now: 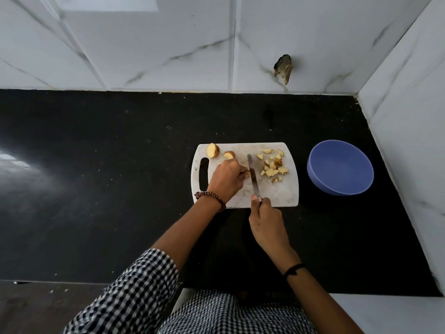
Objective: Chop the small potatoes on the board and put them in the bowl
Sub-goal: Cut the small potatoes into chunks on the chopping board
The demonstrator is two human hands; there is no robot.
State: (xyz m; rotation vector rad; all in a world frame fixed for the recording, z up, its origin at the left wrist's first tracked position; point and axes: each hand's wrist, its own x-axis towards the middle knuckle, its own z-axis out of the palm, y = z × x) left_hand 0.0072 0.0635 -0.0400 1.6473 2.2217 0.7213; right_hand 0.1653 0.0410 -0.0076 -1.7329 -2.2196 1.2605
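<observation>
Head camera, steeply down over board (277, 190)

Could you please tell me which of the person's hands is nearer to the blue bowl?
The right hand, gripping the knife at the near edge of the board, left of the bowl. The left hand holds a potato piece farther left on the board.
</observation>
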